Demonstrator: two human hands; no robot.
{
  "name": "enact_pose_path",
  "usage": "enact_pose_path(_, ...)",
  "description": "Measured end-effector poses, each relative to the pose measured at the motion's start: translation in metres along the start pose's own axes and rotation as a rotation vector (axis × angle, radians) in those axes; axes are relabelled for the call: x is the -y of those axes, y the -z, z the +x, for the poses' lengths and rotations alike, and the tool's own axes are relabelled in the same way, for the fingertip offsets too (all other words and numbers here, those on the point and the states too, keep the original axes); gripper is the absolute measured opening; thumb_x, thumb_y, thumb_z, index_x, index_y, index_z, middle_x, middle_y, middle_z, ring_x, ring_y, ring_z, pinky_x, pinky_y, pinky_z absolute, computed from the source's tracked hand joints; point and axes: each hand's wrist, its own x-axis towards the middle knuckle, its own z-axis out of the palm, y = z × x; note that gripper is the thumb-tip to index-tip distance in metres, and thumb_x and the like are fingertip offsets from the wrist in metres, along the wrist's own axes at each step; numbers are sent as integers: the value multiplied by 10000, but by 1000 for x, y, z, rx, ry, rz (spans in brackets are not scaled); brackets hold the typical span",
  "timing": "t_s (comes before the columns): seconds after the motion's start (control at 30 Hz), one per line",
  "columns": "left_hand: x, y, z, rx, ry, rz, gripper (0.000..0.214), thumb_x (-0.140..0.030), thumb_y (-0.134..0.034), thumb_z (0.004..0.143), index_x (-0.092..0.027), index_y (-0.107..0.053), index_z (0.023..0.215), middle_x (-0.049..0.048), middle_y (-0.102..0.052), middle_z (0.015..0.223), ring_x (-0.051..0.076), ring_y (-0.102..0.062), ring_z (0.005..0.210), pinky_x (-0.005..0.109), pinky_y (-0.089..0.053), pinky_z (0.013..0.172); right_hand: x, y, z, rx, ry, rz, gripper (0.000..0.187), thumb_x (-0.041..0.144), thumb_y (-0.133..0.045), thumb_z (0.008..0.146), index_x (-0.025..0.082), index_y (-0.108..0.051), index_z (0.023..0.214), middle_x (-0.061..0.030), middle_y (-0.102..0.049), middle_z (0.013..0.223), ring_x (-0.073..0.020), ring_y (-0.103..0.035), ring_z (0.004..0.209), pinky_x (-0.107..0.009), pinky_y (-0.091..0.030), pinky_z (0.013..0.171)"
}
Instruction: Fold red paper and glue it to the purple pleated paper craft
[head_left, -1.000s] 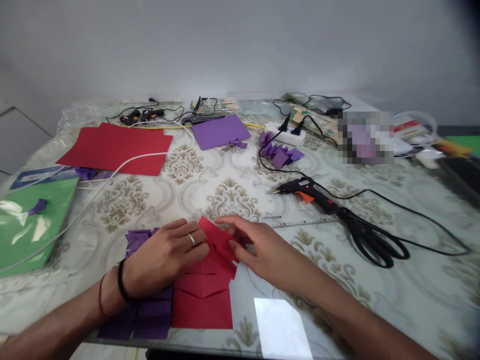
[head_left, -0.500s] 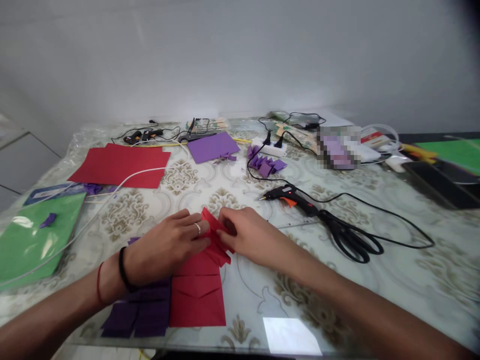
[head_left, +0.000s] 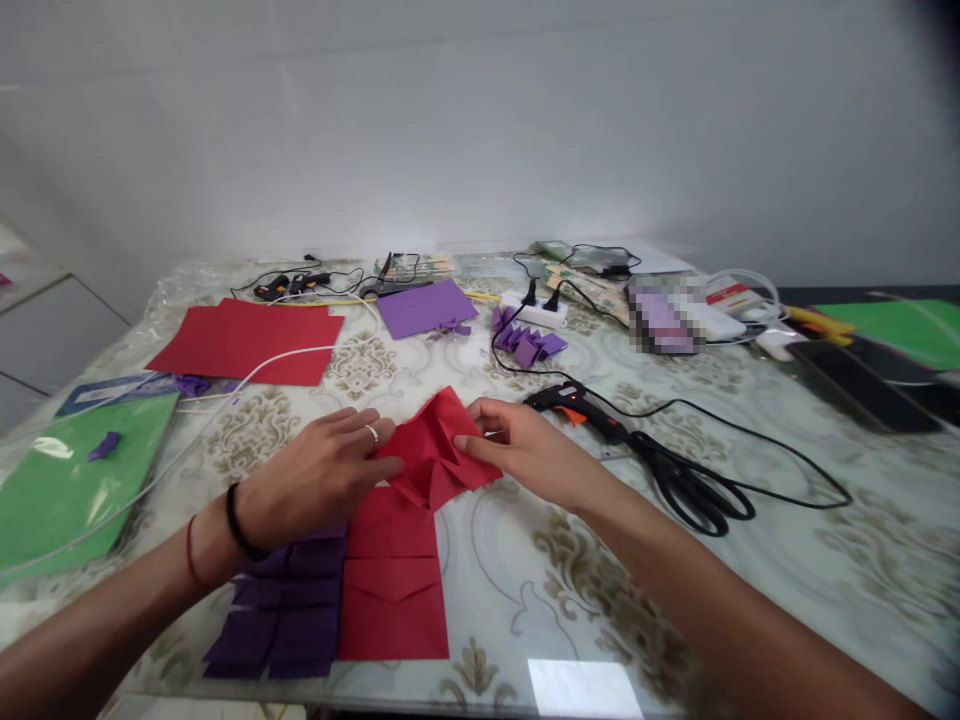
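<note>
A creased red paper piece [head_left: 439, 450] is partly unfolded just above the table, held from both sides. My left hand [head_left: 319, 480], with a ring and a dark wristband, grips its left edge with curled fingers. My right hand [head_left: 517, 455] pinches its right edge. Below them lie folded red paper squares [head_left: 394, 590] and folded purple paper pieces [head_left: 281, 620] near the table's front edge.
A black glue gun [head_left: 581, 405] and black scissors [head_left: 694, 490] with a trailing cord lie right of my hands. Farther back are red sheets [head_left: 247, 340], a purple sheet [head_left: 427, 305], small purple folded pieces [head_left: 529, 343] and a power strip [head_left: 536, 310]. A green sheet [head_left: 67, 485] lies at left.
The red piece has been opened out wider and lifted slightly. My right hand has shifted from on top of it to its right edge. The camera view has tilted up a little.
</note>
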Motion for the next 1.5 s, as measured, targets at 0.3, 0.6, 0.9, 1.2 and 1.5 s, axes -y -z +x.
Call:
enact_pose_path(0.3,10,-3,6,115,-27,-15,253,-15,-627,904,-189,-630,720,49,-607,889,209,-563,836,349,-471,794,13,-4,1,-101,4,-412,96,182,-651,851,220,-608,929,13,-663,765,-172,-586,681,-274,-355,642)
enact_pose_path(0.6,26,-8,1,115,-37,44,255,46,-582,881,-178,-624,766,52,-655,899,199,-602,787,342,-481,751,13,8,7,-154,-4,-526,78,188,-634,845,225,-613,911,8,-660,762,-169,-548,658,-274,-314,622)
enact_pose_path(0.9,5,-17,0,176,-93,-138,117,-118,-716,859,-192,-642,808,34,-708,893,243,-654,955,397,-509,877,1,1,18,-36,-19,-428,23,235,-597,891,225,-608,909,21,-677,773,-158,-587,654,-264,-380,618)
enact_pose_path(1.2,10,-19,-4,224,-85,-280,349,24,-571,897,-220,-777,1039,17,-817,1016,181,-757,929,323,-572,866,8,-1,10,20,-36,-507,136,254,-689,892,212,-611,789,11,-656,740,-166,-563,679,-272,-340,616)
enact_pose_path(1.5,7,-19,-5,244,-73,-228,307,17,-589,887,-207,-762,1006,37,-790,920,192,-743,867,306,-562,834,7,-4,10,5,-90,-622,180,125,-741,809,204,-610,715,-30,-689,727,-186,-596,686,-288,-314,618)
